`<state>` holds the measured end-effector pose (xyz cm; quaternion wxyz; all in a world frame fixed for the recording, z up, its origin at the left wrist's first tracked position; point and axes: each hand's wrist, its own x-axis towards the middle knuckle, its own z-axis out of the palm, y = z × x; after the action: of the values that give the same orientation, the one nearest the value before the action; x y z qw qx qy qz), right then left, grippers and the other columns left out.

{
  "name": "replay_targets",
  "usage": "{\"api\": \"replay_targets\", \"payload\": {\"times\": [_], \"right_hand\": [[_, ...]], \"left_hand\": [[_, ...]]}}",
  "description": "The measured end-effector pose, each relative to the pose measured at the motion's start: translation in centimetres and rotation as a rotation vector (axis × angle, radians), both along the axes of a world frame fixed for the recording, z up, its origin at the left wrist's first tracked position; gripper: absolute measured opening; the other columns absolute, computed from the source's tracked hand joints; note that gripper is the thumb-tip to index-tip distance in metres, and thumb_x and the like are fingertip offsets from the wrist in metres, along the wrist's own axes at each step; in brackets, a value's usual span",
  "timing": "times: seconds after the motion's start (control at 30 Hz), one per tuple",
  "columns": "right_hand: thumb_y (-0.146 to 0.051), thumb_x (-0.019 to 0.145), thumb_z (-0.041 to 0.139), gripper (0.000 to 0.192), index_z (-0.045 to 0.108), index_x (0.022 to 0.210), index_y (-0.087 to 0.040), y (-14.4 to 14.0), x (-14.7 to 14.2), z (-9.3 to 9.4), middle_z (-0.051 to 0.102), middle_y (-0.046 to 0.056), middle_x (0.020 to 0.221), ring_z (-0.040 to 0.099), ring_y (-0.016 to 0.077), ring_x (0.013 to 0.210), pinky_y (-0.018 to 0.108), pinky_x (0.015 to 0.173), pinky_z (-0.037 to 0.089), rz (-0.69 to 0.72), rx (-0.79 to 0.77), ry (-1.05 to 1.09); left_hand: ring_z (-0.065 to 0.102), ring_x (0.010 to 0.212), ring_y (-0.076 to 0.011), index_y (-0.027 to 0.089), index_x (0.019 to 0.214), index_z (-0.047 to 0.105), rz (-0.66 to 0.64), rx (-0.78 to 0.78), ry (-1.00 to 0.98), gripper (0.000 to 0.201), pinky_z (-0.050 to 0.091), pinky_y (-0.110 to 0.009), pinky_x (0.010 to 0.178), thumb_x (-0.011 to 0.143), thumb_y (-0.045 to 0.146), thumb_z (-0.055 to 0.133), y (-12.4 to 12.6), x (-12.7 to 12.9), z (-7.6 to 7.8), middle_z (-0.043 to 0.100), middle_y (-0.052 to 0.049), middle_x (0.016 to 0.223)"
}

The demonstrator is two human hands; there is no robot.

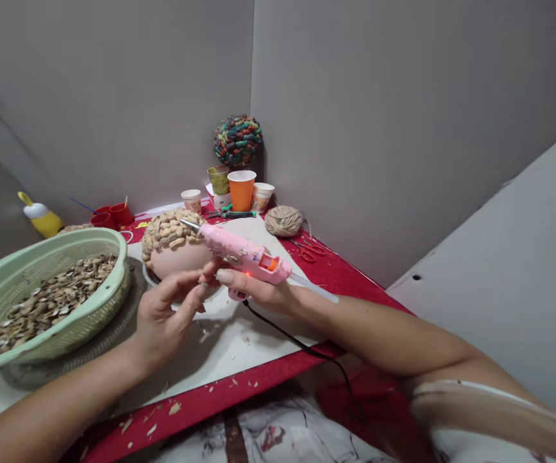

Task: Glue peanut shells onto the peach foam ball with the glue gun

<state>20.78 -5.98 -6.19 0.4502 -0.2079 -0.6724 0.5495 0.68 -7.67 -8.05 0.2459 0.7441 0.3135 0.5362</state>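
Note:
A pink hot glue gun (pixel 239 251) is gripped in my right hand (pixel 253 289), its metal nozzle pointing left and a clear glue stick jutting from its back. My left hand (pixel 176 308) has thumb and fingers pinched together beside my right fingertips; anything between them is too small to make out. Just behind the hands sits a smooth beige ball (pixel 176 258), its upper part covered with peanut shells (pixel 171 228). The nozzle tip is in front of the shells in view; whether it touches them I cannot tell.
A green basket (pixel 108 241) of shell pieces (pixel 56 299) stands left. Behind are a multicoloured ball (pixel 238 140), an orange cup (pixel 242 193), red cups (pixel 121 213), a yarn ball (pixel 283 220) and red scissors (pixel 309 251). A black cord (pixel 287 335) hangs over the table's front edge.

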Motion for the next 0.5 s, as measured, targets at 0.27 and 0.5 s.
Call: {"api": "replay_targets", "payload": {"times": [0.27, 0.5], "right_hand": [[-0.065, 0.085, 0.073, 0.052, 0.074, 0.112, -0.020, 0.1, -0.1, -0.3, 0.073, 0.007, 0.097, 0.055, 0.0112, 0.065, 0.020, 0.051, 0.043, -0.038, -0.047, 0.031], [-0.061, 0.084, 0.075, 0.046, 0.072, 0.106, -0.021, 0.7, -0.1, -0.3, 0.076, 0.008, 0.101, 0.070, 0.0175, 0.085, 0.019, 0.054, 0.046, 0.053, -0.117, 0.136]], "left_hand": [[0.064, 0.053, -0.0101, 0.021, 0.096, 0.078, 0.077, 0.199, 0.050, 0.008, 0.055, -0.020, 0.054, 0.093, 0.020, 0.070, 0.1, -0.4, 0.9, 0.072, 0.001, 0.071], [0.075, 0.065, -0.0157, 0.018, 0.090, 0.071, 0.025, -0.082, -0.113, 0.015, 0.063, -0.025, 0.063, 0.087, 0.030, 0.079, -0.1, 0.3, 1.7, 0.078, -0.003, 0.080]]}}
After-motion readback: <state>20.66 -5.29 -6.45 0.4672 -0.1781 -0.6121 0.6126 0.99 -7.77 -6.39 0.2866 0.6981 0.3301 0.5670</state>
